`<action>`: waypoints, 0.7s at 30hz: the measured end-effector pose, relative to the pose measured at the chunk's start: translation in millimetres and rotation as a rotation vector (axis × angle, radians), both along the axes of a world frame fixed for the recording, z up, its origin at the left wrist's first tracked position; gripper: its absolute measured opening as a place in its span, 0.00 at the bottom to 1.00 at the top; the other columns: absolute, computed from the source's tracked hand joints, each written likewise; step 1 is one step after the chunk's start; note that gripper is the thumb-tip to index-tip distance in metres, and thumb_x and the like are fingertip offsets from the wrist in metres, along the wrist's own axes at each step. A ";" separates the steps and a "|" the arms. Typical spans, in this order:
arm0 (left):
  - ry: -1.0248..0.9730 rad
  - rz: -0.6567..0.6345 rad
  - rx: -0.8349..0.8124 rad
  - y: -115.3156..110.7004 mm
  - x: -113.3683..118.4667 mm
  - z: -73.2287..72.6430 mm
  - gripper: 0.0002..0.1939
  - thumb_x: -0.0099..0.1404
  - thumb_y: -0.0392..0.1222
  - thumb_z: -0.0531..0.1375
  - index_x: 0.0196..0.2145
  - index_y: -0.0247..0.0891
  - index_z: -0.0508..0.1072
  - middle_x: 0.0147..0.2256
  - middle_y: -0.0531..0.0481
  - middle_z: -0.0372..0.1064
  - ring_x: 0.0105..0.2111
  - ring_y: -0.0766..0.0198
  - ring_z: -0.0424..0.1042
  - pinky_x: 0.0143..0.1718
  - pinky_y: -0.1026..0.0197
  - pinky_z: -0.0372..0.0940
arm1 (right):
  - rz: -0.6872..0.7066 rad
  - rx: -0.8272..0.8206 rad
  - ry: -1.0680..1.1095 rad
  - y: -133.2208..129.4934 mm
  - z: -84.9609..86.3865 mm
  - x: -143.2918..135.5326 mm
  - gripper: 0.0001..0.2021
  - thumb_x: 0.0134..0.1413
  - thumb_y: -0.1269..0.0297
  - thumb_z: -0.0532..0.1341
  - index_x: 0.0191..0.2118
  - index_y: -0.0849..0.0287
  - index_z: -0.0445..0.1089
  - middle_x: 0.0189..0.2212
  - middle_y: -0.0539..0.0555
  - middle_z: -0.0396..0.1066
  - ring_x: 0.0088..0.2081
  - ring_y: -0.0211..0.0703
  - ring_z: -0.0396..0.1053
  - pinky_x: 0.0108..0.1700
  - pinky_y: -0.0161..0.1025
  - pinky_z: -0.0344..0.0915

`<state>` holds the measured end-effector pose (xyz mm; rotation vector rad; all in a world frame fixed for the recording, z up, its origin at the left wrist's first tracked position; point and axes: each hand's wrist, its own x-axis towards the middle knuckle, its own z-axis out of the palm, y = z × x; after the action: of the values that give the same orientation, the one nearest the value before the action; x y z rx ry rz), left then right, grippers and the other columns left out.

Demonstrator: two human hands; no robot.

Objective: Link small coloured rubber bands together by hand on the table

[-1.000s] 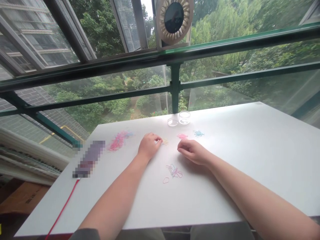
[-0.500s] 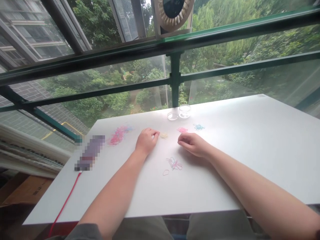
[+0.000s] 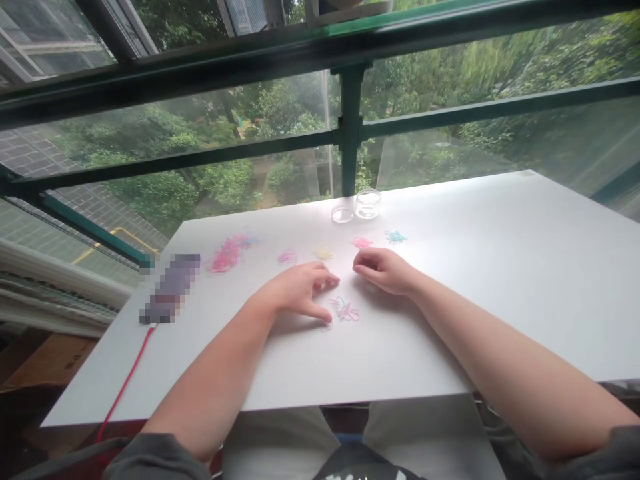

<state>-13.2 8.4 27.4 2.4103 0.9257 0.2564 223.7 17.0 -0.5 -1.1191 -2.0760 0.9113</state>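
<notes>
A person's left hand opens over a white counter, thumb and fingers spread apart with nothing visible between them, at the edge of a small pile of thin pink, purple and teal loops. The right hand rests loosely curled near a pink loop pile; whether it holds anything cannot be told. Yellow, purple-pink and teal piles lie beyond, with a larger multicoloured heap at left and a clear round container at the far edge.
</notes>
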 end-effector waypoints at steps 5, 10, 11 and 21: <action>0.029 0.012 0.025 2.1 1.8 -2.5 0.14 0.52 0.46 0.64 0.37 0.42 0.76 0.36 0.50 0.69 0.30 0.66 0.68 0.34 0.64 0.62 | 0.000 0.004 -0.019 -0.8 2.3 0.4 0.06 0.51 0.64 0.56 0.28 0.60 0.65 0.19 0.47 0.61 0.22 0.34 0.57 0.26 0.33 0.55; 0.020 0.020 0.071 4.4 4.0 -3.1 0.07 0.56 0.41 0.61 0.32 0.41 0.78 0.30 0.50 0.69 0.28 0.67 0.67 0.32 0.66 0.61 | -0.003 0.017 -0.028 0.3 3.1 0.6 0.06 0.51 0.64 0.56 0.28 0.61 0.66 0.19 0.46 0.59 0.22 0.33 0.56 0.26 0.33 0.54; 0.022 0.012 0.076 4.7 4.2 -3.1 0.07 0.57 0.40 0.60 0.31 0.40 0.78 0.29 0.50 0.69 0.28 0.68 0.67 0.32 0.66 0.61 | -0.005 0.019 -0.029 0.5 3.2 0.7 0.06 0.51 0.64 0.56 0.28 0.61 0.66 0.19 0.46 0.59 0.22 0.33 0.56 0.26 0.33 0.54; 0.017 0.039 0.041 0.9 6.7 -3.2 0.06 0.55 0.38 0.57 0.28 0.36 0.75 0.29 0.49 0.69 0.27 0.68 0.65 0.29 0.66 0.60 | -0.008 0.012 -0.021 1.8 2.3 1.2 0.06 0.51 0.64 0.56 0.28 0.61 0.66 0.20 0.46 0.60 0.23 0.33 0.56 0.27 0.32 0.54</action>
<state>-6.5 9.3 24.1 2.4374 0.9854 0.2719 224.9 18.8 1.8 -1.1343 -2.0905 0.8855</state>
